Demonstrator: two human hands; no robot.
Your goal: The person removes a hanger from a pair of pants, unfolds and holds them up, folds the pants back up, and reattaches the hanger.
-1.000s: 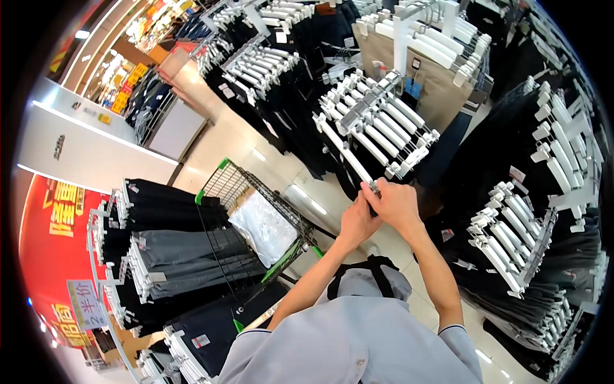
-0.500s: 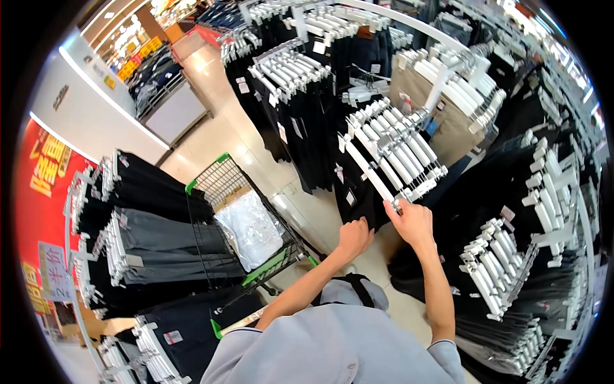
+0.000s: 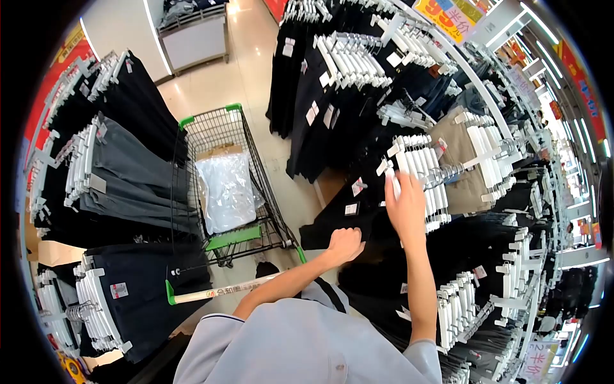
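Observation:
My right hand (image 3: 406, 208) closes around the end of a white trouser hanger (image 3: 390, 174) at the front of a row of white hangers (image 3: 422, 163) on a metal rail. Black trousers (image 3: 332, 224) with white tags hang below it. Beside their fabric is my left hand (image 3: 346, 246), its fingers curled inward. Whether cloth is between those fingers is hidden by the back of the hand.
A shopping cart (image 3: 220, 118) with green corners stands at my left, carrying a clear plastic-wrapped package (image 3: 225, 192). Grey trousers (image 3: 134, 173) hang on a rack at the far left. Beige trousers (image 3: 454, 153) and more full racks crowd the right side.
The view has turned to the right. My right hand has shifted up over the front hanger's end. My left hand has come away leftward from it, and the trousers below spread further left.

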